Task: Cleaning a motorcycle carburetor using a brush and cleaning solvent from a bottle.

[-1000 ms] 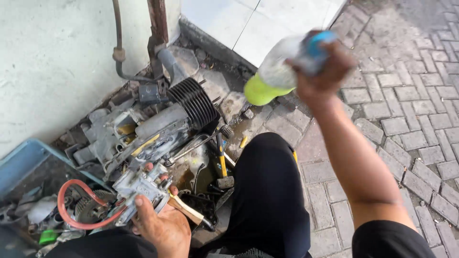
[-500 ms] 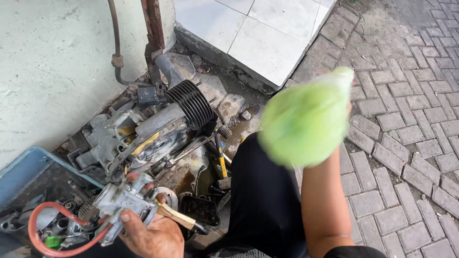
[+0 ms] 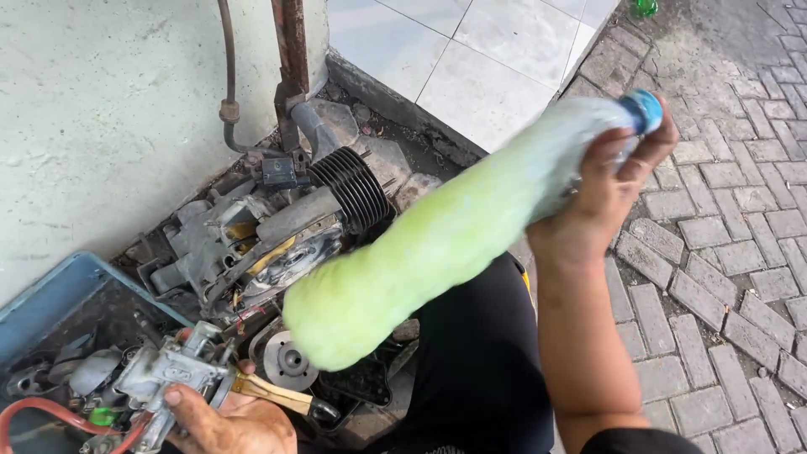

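Above my knee, my right hand [image 3: 607, 197] grips the bottle [image 3: 437, 244] by its neck, base slanting down-left toward the carburetor [image 3: 172, 374] clutched in my left hand [image 3: 223, 420].

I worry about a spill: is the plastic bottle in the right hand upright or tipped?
Tipped. The bottle lies slanted, its blue cap high by the right hand, its green-filled base low to the left. Motion blur hides details.

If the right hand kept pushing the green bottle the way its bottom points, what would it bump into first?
Probably the grey part held in the left hand. The bottle in the right hand points down-left toward it, though blur makes depth unclear.
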